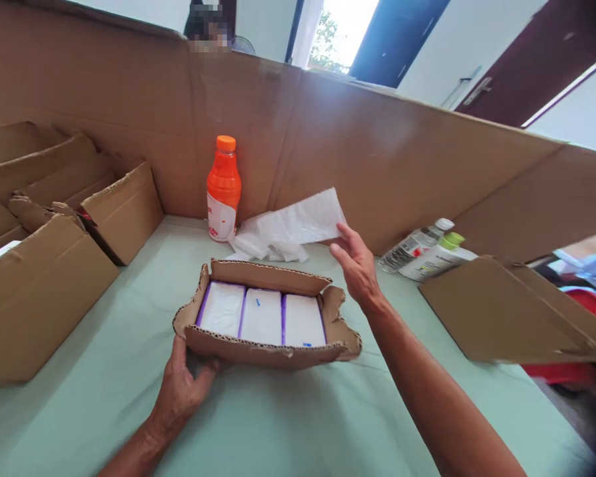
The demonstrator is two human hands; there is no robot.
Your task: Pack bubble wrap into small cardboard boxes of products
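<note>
My left hand grips the left front corner of a small open cardboard box, thumb along its front and fingers underneath. Inside are three white tissue packs in a row, with purple edges. The box looks tilted towards me above the green cloth. My right hand is beyond the box's right end, thumb and index finger apart. Its index fingertip meets the right edge of a thin white sheet, like tissue or wrapping. That sheet extends left over more crumpled white pieces on the cloth.
Behind the sheet stands an orange-capped bottle against a cardboard wall. Open cardboard boxes fill the left side. At right lie a clear bottle, a green-capped white container and another cardboard box. A person is beyond the wall.
</note>
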